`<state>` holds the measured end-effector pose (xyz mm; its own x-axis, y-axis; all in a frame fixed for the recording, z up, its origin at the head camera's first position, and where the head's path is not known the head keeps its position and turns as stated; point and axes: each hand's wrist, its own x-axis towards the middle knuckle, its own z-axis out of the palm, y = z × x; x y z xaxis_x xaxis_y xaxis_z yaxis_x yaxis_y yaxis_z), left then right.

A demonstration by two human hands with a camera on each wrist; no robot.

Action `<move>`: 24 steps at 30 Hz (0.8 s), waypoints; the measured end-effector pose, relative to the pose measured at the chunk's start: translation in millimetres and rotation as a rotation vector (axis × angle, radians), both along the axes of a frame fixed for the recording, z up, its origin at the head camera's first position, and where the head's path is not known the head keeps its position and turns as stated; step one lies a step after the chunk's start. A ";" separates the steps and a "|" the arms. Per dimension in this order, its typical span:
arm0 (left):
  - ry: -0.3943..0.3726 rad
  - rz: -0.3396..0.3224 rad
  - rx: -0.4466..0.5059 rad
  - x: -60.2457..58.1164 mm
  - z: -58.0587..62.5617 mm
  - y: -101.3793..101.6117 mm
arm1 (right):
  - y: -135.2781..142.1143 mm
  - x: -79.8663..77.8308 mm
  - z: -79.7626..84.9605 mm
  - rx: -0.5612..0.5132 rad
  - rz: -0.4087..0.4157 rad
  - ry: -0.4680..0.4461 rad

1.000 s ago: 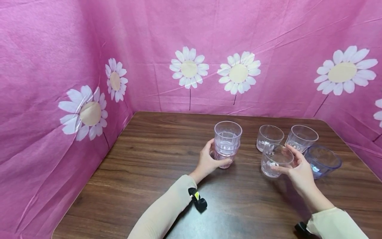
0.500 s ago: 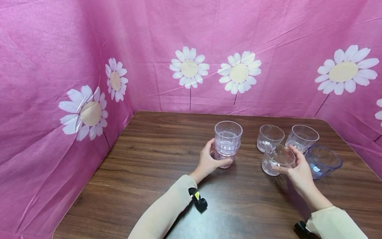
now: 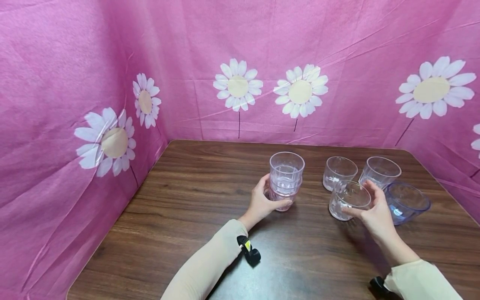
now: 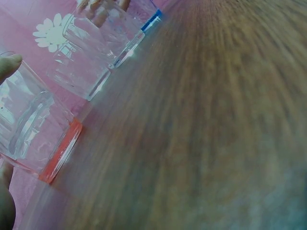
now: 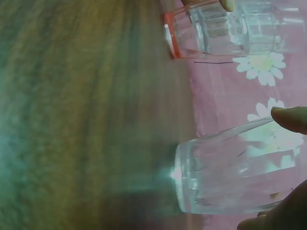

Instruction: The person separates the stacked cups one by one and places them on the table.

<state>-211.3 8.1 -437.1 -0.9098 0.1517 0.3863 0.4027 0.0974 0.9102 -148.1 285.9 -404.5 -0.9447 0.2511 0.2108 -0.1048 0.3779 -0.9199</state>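
My left hand (image 3: 265, 200) grips the low end of a stack of clear plastic cups (image 3: 286, 173), thumb across the front. The stack's bottom cup has a pinkish tint, and a red base (image 4: 62, 148) in the left wrist view. To the right, my right hand (image 3: 375, 212) is round a clear cup (image 3: 348, 202) standing upright on the table. Its thumb (image 5: 290, 120) lies at the cup's wall near the rim, and the other fingers are on the opposite side, partly hidden.
Two more clear cups stand behind, one at the left (image 3: 339, 173) and one at the right (image 3: 380, 171). A blue-tinted cup (image 3: 406, 202) is just right of my right hand. A pink cloth (image 3: 195, 96) with daisies walls the wooden table (image 3: 180, 200).
The right hand's cup has shifted slightly away from me and now stands still. The fingers of that hand have eased a little rightward at the rim. The left hand and stack have not moved.
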 end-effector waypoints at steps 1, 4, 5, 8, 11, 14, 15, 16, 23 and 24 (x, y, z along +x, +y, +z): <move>0.000 0.002 0.000 -3.4 -4.9 0.8 | -1.0 0.5 2.1 0.007 -0.005 0.011; -0.005 -0.001 0.008 -8.5 -12.8 1.1 | -3.1 2.3 8.8 0.009 -0.004 0.035; -0.008 -0.003 0.011 -9.0 -13.4 0.8 | -3.6 2.7 11.1 0.004 0.001 0.042; -0.014 -0.011 0.021 -9.7 -14.5 0.1 | -5.2 3.5 17.9 0.006 0.013 0.072; -0.013 -0.013 0.018 -9.2 -14.3 -0.4 | -8.0 3.2 24.5 0.029 0.007 0.112; -0.010 -0.014 0.013 -9.3 -14.6 -0.4 | -12.2 3.6 31.7 0.071 -0.023 0.154; -0.009 -0.014 0.012 -9.3 -14.9 -0.2 | -13.6 3.8 34.3 0.082 -0.030 0.165; -0.008 -0.015 0.012 -9.2 -15.0 0.0 | -15.1 3.9 36.7 0.092 -0.033 0.178; -0.008 -0.012 0.014 -8.5 -14.2 0.3 | -29.9 1.1 52.4 0.057 0.053 0.275; -0.009 -0.011 0.014 -8.7 -14.2 0.3 | -32.8 -0.1 54.2 0.041 0.072 0.289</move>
